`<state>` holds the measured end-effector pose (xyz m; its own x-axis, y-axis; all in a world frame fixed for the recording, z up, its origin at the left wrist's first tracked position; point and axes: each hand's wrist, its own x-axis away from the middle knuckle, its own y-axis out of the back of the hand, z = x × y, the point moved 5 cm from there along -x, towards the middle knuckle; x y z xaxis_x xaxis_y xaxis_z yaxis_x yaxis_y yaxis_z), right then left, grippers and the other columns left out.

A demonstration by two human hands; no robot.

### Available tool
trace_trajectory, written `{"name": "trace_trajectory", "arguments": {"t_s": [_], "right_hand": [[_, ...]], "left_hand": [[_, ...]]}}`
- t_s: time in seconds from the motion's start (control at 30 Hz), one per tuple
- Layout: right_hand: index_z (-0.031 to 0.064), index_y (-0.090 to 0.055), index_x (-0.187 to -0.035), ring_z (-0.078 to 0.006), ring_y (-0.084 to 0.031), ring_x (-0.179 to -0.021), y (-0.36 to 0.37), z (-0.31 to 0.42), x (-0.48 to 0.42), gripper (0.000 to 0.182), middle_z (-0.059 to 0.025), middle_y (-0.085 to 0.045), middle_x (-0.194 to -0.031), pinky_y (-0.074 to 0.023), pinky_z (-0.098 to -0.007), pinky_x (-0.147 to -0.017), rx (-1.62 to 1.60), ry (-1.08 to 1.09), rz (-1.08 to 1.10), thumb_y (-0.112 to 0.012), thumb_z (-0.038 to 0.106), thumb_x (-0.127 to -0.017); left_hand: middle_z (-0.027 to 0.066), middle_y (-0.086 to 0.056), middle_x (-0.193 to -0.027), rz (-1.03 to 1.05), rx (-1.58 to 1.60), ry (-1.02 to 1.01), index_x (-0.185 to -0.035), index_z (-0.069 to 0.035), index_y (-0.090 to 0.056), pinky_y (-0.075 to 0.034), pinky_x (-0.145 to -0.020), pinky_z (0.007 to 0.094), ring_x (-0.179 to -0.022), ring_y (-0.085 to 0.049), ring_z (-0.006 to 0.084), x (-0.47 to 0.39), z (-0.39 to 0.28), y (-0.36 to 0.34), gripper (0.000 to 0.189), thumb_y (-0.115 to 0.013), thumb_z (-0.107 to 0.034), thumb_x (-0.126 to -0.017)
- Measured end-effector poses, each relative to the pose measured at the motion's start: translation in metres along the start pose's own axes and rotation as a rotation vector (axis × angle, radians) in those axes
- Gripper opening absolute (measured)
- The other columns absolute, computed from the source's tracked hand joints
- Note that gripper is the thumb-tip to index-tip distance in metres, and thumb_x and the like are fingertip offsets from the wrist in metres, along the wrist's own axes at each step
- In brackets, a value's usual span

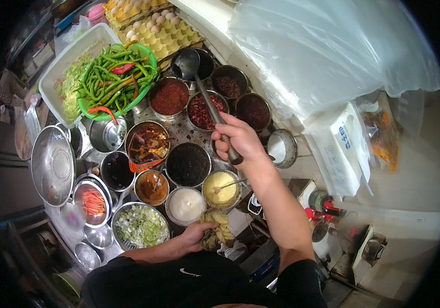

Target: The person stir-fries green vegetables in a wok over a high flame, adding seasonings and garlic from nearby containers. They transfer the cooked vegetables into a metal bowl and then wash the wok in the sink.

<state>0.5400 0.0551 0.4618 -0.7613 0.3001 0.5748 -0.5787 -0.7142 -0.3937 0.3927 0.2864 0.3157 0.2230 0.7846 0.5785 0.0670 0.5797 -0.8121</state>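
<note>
My right hand point(235, 140) is closed round the handle of a metal ladle point(209, 102). The ladle's bowl is over a pot of dark contents point(203, 63) at the back of the table. Beneath the handle stands a pot of dried red chilli pieces point(207, 111). My left hand point(197, 235) grips a crumpled yellowish cloth point(218, 230) near my body. This cloth touches or overlaps the near rim of a bowl of white powder or paste point(185, 205). Beside it are a bowl of yellow seasoning with a spoon point(220, 189) and a colander of chopped green onion point(141, 226).
A green basket of chillies point(118, 81) rests on a white tub of shredded vegetables point(64, 82). Egg trays point(160, 32) stand behind. A wire strainer point(53, 165) and a bowl of carrot strips point(93, 202) are at left; plastic sheeting point(312, 50) spreads at upper right.
</note>
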Motion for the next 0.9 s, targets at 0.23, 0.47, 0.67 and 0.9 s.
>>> {"name": "trace_trajectory", "arguments": {"t_s": [0.23,0.47,0.67,0.9], "right_hand": [[0.0055,-0.050,-0.131,-0.0112,-0.050,-0.051,0.017,0.002,0.004,0.036,-0.0051,-0.054,-0.074,-0.0397,-0.0282,-0.040,-0.112,0.061,0.009,-0.052,0.005,-0.095],[0.0010,-0.044,-0.135,-0.0110,-0.049,-0.051,-0.006,-0.005,-0.023,0.040,-0.0045,-0.053,-0.073,-0.0406,-0.0283,-0.040,0.223,0.020,-0.034,-0.050,0.004,-0.096],[0.0075,-0.043,-0.139,-0.0113,-0.049,-0.050,0.026,-0.017,0.006,0.043,-0.0059,-0.054,-0.074,-0.0393,-0.0278,-0.039,-0.176,0.033,0.114,-0.051,0.006,-0.096],[0.0158,-0.035,-0.149,-0.0094,-0.046,-0.050,0.057,-0.049,0.092,0.051,-0.0070,-0.054,-0.085,-0.0346,-0.0240,-0.040,-0.559,0.129,0.285,-0.047,0.010,-0.099]], "left_hand": [[0.0156,-0.067,-0.106,-0.007,-0.029,0.000,-0.119,0.001,-0.057,-0.059,-0.071,0.0401,-0.088,-0.069,0.0284,0.000,0.002,-0.008,0.028,-0.059,-0.011,-0.094],[0.0145,-0.068,-0.100,-0.021,-0.032,0.008,-0.115,0.000,-0.059,-0.059,-0.069,0.0401,-0.083,-0.069,0.0275,0.005,0.011,-0.001,0.024,-0.060,-0.011,-0.094],[0.0131,-0.068,-0.099,-0.063,-0.015,-0.018,-0.113,-0.002,-0.060,-0.060,-0.068,0.0407,-0.082,-0.069,0.0272,0.013,0.014,-0.005,0.022,-0.061,-0.011,-0.093],[0.0133,-0.068,-0.099,-0.025,-0.102,-0.010,-0.112,-0.002,-0.060,-0.060,-0.068,0.0418,-0.083,-0.069,0.0278,0.014,0.029,-0.018,0.022,-0.062,-0.011,-0.092]]}}
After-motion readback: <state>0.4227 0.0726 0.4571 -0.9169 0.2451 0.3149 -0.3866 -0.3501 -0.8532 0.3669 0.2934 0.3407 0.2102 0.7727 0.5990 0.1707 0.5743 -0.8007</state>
